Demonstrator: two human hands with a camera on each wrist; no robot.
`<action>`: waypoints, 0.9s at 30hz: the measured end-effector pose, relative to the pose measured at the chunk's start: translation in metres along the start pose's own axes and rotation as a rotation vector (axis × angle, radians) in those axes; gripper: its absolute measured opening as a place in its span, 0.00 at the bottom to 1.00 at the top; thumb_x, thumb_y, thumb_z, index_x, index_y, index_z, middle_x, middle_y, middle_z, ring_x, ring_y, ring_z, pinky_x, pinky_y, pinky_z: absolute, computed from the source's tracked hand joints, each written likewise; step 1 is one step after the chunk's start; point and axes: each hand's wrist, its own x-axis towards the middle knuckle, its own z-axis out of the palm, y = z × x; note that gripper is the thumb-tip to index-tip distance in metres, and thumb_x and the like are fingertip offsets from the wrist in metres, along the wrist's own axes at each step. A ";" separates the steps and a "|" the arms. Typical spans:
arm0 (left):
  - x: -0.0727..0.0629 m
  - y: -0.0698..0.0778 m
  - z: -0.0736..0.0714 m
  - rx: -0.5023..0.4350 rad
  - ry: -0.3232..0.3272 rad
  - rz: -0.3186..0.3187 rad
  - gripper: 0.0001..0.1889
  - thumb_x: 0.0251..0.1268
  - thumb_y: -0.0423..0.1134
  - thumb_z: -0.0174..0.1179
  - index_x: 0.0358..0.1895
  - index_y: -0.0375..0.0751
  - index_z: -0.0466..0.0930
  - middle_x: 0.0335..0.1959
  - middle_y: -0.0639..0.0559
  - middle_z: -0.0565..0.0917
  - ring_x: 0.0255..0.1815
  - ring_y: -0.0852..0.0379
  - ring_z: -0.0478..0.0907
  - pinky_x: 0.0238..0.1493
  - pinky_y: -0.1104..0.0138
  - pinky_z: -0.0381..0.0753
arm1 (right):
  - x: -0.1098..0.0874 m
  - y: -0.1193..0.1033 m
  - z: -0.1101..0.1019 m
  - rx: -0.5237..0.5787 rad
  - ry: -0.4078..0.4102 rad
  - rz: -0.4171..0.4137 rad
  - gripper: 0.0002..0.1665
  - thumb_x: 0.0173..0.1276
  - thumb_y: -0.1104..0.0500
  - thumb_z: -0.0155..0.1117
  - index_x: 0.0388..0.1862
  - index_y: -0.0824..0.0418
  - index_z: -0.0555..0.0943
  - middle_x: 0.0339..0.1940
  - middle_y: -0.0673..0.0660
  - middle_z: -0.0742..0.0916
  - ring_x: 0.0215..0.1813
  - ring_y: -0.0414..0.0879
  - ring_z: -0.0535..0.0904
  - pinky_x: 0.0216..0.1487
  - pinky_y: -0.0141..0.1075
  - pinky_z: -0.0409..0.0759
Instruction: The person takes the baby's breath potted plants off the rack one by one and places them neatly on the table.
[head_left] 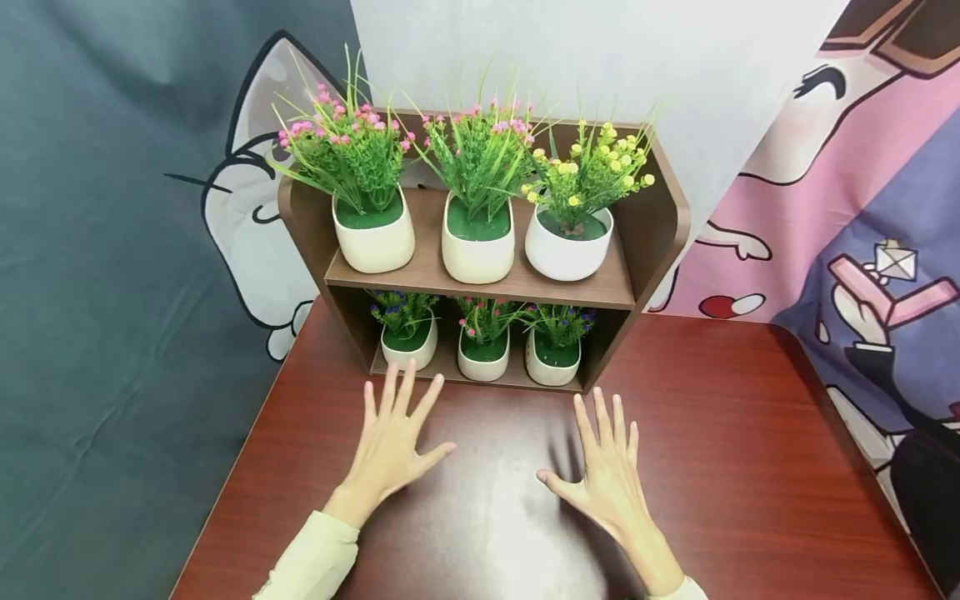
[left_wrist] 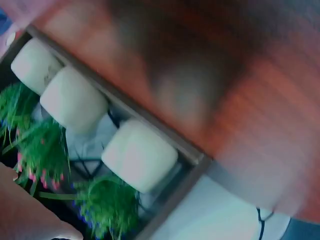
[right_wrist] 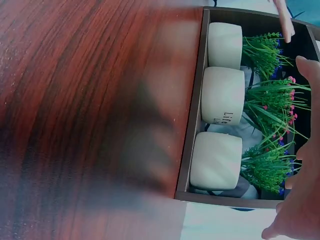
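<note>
Both hands hover over the table in front of a brown two-tier shelf [head_left: 480, 293], fingers spread and holding nothing. My left hand [head_left: 390, 450] is nearest the lower-left potted plant [head_left: 408, 342]; my right hand [head_left: 607, 475] is in front of the shelf's lower right corner. On the upper tier stand a pink-flowered plant [head_left: 375, 233], a second pink one [head_left: 478, 242] and a yellow-flowered one [head_left: 570, 250], all in white pots. Below stand a middle potted plant [head_left: 483, 362] and a right one [head_left: 553, 367]. The right wrist view shows lettering on the middle pot [right_wrist: 222, 95].
The shelf stands at the back of a reddish-brown table [head_left: 750, 433] against a pale wall [head_left: 600, 50]. A grey-green curtain [head_left: 97, 333] hangs at the left, and a cartoon-printed cloth [head_left: 862, 192] at the right. Light glares off the table between the hands.
</note>
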 end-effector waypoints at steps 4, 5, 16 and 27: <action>0.008 -0.012 -0.022 -0.051 0.165 -0.073 0.46 0.57 0.74 0.39 0.74 0.51 0.48 0.73 0.36 0.39 0.71 0.34 0.36 0.60 0.36 0.34 | -0.004 0.000 0.002 0.028 -0.031 0.006 0.65 0.44 0.25 0.61 0.74 0.58 0.53 0.75 0.58 0.50 0.73 0.60 0.39 0.61 0.65 0.39; 0.011 -0.016 -0.030 -0.071 0.227 -0.098 0.46 0.58 0.73 0.39 0.74 0.48 0.48 0.73 0.35 0.39 0.71 0.34 0.36 0.60 0.37 0.33 | -0.005 -0.001 0.003 0.040 -0.039 0.008 0.65 0.44 0.25 0.62 0.74 0.58 0.53 0.75 0.58 0.49 0.73 0.60 0.39 0.61 0.65 0.39; 0.085 -0.066 -0.106 -0.386 0.544 -0.437 0.37 0.67 0.50 0.50 0.74 0.42 0.45 0.74 0.49 0.45 0.73 0.59 0.41 0.67 0.59 0.46 | -0.002 -0.011 0.007 0.124 -0.036 0.006 0.65 0.46 0.31 0.66 0.75 0.57 0.49 0.75 0.58 0.49 0.74 0.59 0.40 0.64 0.60 0.40; 0.135 -0.091 -0.128 -0.442 0.545 -0.478 0.21 0.67 0.43 0.48 0.61 0.39 0.68 0.48 0.35 0.78 0.49 0.38 0.75 0.47 0.49 0.68 | 0.000 -0.020 0.002 0.205 0.045 -0.019 0.61 0.49 0.34 0.66 0.74 0.60 0.51 0.75 0.60 0.53 0.73 0.60 0.45 0.66 0.54 0.42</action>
